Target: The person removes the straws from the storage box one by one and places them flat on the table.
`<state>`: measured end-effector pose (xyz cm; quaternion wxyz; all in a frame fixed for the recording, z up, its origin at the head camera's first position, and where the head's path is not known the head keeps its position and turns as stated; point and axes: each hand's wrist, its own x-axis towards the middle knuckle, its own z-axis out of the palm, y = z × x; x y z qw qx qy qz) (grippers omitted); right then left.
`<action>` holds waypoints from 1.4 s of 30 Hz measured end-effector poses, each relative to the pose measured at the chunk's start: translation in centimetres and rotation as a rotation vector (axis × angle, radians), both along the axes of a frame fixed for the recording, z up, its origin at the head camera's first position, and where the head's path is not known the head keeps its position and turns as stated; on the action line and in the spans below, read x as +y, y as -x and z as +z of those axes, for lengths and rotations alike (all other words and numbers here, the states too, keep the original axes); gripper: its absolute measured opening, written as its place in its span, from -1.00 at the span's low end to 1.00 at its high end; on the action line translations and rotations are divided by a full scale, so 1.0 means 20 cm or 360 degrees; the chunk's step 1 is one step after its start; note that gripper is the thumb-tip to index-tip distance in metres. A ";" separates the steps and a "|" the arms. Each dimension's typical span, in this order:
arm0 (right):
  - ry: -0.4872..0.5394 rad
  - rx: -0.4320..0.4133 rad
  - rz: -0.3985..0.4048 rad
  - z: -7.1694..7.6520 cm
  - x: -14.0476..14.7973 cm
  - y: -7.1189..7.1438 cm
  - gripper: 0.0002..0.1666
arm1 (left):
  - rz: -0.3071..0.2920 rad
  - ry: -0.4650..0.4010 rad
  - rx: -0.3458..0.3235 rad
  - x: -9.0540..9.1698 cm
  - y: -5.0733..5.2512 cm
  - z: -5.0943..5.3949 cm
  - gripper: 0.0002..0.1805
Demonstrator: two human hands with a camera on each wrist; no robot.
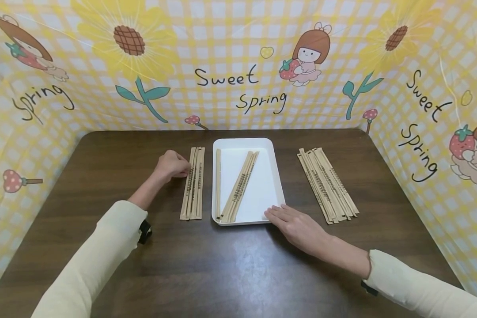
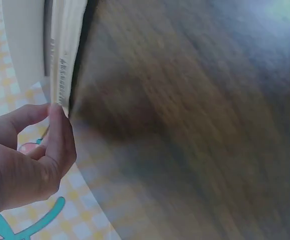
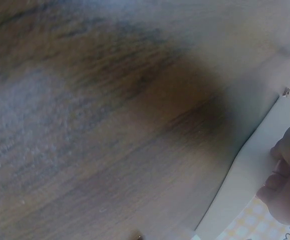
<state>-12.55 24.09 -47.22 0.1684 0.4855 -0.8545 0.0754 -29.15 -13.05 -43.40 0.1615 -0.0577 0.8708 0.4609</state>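
Left hand: The left edge of the left bundle (image 1: 200, 190) is met by the left hand (image 1: 172, 165), left of centre in the frame; an edge of paper sleeve is pinched between thumb and fingertips, as is shown in the left wrist view. Whether one sleeve or more is caught cannot be told.
Right hand: The near right corner of the tray (image 1: 258, 198) is touched by the right hand (image 1: 300, 226), at lower right of centre; its fingers are laid together, fairly straight, over the rim, and no sleeve is held.
Tray: It is placed at the centre of the frame, flat on the desk (image 1: 206, 274). A lone sleeve (image 1: 218, 181) is set along its left wall, and a slanted group (image 1: 240, 187) is spread beside it, the near ends gathered at lower left.
Right bundle: More printed sleeves are fanned at right of centre (image 1: 328, 185), apart from both hands.
Step in hand: Sleeves are apparently being taken from the left bundle while the tray is steadied.
Next move: A clean lift seems called for, with neighbouring sleeves left undisturbed and the tray kept braced.
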 end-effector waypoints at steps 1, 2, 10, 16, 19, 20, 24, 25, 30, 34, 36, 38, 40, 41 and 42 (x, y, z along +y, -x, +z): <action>0.0001 0.0003 0.0000 0.00 0.00 0.00 -0.46 | -0.0015 -0.0009 0.0014 0.01 0.00 0.01 -0.70; 0.0002 0.0005 0.0001 0.00 0.00 0.00 -0.45 | -0.0035 -0.0010 0.0026 0.02 0.00 0.01 -0.71; 0.0018 0.0019 -0.0002 -0.01 0.01 0.00 -0.46 | -0.0156 -0.0098 0.0002 0.21 -0.03 0.11 -0.66; 0.0037 0.0020 0.0002 -0.01 0.01 -0.01 -0.45 | -0.0263 0.0071 0.0147 0.35 -0.05 0.14 -0.68; 0.0041 0.0022 -0.0006 -0.02 0.01 -0.01 -0.46 | -0.0286 0.0135 0.0255 0.39 -0.06 0.14 -0.74; 0.0043 0.0021 -0.0008 -0.02 0.01 -0.01 -0.46 | -0.0299 0.0141 0.0281 0.40 -0.06 0.14 -0.76; 0.0041 0.0024 -0.0012 -0.02 0.01 0.00 -0.46 | -0.0373 0.0161 0.0351 0.44 -0.07 0.13 -0.75; 0.0039 0.0025 -0.0012 -0.02 0.01 0.00 -0.45 | -0.0386 0.0168 0.0358 0.46 -0.07 0.13 -0.75; 0.0034 0.0029 -0.0001 -0.01 0.01 0.00 -0.45 | -0.0414 0.0228 0.0319 0.53 -0.07 0.12 -0.74; 0.0030 0.0024 0.0005 -0.01 0.01 0.00 -0.44 | -0.0457 0.0288 0.0290 0.60 -0.07 0.09 -0.76; 0.0031 0.0019 0.0007 -0.01 0.01 0.00 -0.44 | -0.0489 0.0306 0.0298 0.62 -0.08 0.07 -0.78; 0.0028 0.0018 0.0008 -0.01 0.01 0.00 -0.45 | -0.0518 0.0320 0.0308 0.64 -0.08 0.04 -0.81; 0.0027 0.0019 0.0010 -0.01 0.00 0.01 -0.45 | -0.0534 0.0326 0.0312 0.66 -0.08 0.02 -0.85; 0.0028 0.0018 0.0011 -0.01 0.00 0.01 -0.45 | -0.0545 0.0338 0.0301 0.66 -0.08 0.01 -0.87; 0.0027 0.0018 0.0012 -0.01 0.00 0.01 -0.45 | -0.0556 0.0347 0.0300 0.67 -0.08 0.00 -0.88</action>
